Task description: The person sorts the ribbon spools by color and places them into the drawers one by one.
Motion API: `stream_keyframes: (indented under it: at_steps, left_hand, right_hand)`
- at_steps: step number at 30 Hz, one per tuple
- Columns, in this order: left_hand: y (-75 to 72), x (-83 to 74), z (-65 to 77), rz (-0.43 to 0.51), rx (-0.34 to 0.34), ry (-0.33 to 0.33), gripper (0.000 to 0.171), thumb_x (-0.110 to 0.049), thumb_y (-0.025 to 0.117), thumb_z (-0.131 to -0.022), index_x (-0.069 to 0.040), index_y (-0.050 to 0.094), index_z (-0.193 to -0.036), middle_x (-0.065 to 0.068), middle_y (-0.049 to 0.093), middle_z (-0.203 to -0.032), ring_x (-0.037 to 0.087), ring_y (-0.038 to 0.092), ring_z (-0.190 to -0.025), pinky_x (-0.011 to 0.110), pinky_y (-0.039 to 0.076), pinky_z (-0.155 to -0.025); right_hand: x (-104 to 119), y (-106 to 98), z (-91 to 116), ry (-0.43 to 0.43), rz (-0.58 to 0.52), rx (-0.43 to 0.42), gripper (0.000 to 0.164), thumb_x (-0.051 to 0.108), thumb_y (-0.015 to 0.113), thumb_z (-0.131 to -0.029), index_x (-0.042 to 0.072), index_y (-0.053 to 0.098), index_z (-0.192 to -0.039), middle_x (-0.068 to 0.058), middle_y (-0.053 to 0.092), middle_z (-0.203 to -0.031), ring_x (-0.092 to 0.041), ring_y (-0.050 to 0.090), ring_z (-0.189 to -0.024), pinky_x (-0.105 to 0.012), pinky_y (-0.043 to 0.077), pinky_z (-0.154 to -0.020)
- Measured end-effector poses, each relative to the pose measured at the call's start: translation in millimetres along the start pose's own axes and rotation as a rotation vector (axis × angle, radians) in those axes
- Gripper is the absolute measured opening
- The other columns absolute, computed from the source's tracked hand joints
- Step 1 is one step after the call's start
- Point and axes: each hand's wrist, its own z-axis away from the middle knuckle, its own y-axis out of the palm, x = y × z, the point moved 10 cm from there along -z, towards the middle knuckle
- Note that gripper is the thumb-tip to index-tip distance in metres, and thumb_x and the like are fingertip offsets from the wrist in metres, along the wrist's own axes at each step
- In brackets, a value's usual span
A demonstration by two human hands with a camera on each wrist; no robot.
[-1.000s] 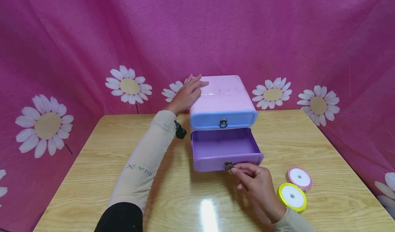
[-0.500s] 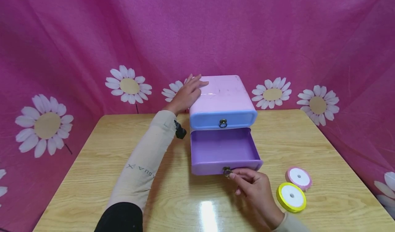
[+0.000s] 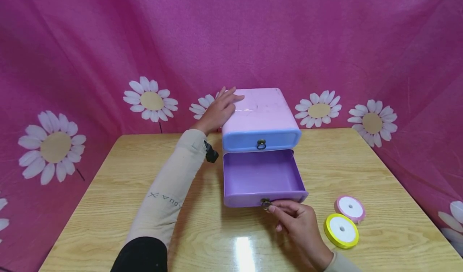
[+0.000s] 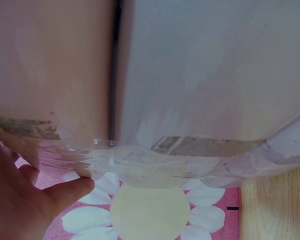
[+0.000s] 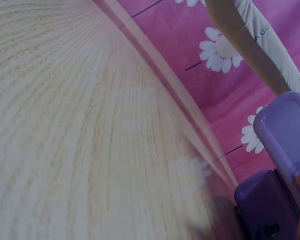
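A small pink drawer cabinet (image 3: 258,107) stands at the back of the table. Its blue top drawer (image 3: 235,142) is closed, and the purple drawer (image 3: 264,171) below is pulled out, its inside bare. Thumb and fingertips of my right hand (image 3: 302,223) pinch the brass ring pull (image 3: 265,203) on the purple front. My left hand (image 3: 218,110) rests on the cabinet's top left edge with its fingers extended. Close up, the left wrist view shows the cabinet's side (image 4: 205,75) and that hand's thumb (image 4: 70,192). Under the pulled drawer, the right wrist view has a darker purple drawer front (image 5: 262,200).
Two ribbon rolls, one yellow (image 3: 341,231) and one pink (image 3: 350,209), lie side by side to the right of my right hand. A pink cloth with daisies (image 3: 231,35) hangs behind the wooden table (image 3: 152,163).
The purple drawer has slid a little further out towards me, with my right hand drawing back on its ring pull. My left hand has stayed on the cabinet top.
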Motion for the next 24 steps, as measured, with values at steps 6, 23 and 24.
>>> stream_keyframes:
  at_steps: [6,23,24]
  left_hand:
    - [0.1,-0.7,-1.2,-0.002,0.006,0.002,0.046,-0.026,0.036,-0.096,-0.027,0.053,-0.139,-0.004,0.021,-0.160,0.015,-0.001,-0.148,0.051,0.003,-0.117]
    - [0.6,0.8,0.7,-0.004,0.004,-0.005,0.046,-0.027,0.037,-0.096,-0.027,0.053,-0.139,-0.005,0.021,-0.160,0.015,-0.002,-0.148,0.053,0.002,-0.117]
    - [0.6,1.0,0.8,-0.004,0.005,-0.006,0.046,-0.027,0.037,-0.096,-0.027,0.053,-0.139,-0.005,0.021,-0.160,0.015,-0.002,-0.148,0.052,0.002,-0.117]
  right_hand:
    - [0,0,2,0.000,-0.019,-0.001,0.019,0.010,0.074,-0.083,-0.004,0.071,-0.096,-0.017,0.072,-0.081,-0.012,0.059,-0.045,-0.028,0.048,-0.041]
    - [-13,2,6,0.022,-0.073,0.006,0.021,0.010,0.074,-0.083,-0.007,0.071,-0.095,-0.019,0.072,-0.082,-0.011,0.058,-0.045,-0.025,0.048,-0.040]
    - [-14,2,7,0.026,-0.074,0.004,0.021,0.010,0.074,-0.083,-0.007,0.071,-0.095,-0.020,0.072,-0.082,-0.011,0.058,-0.045,-0.024,0.048,-0.040]
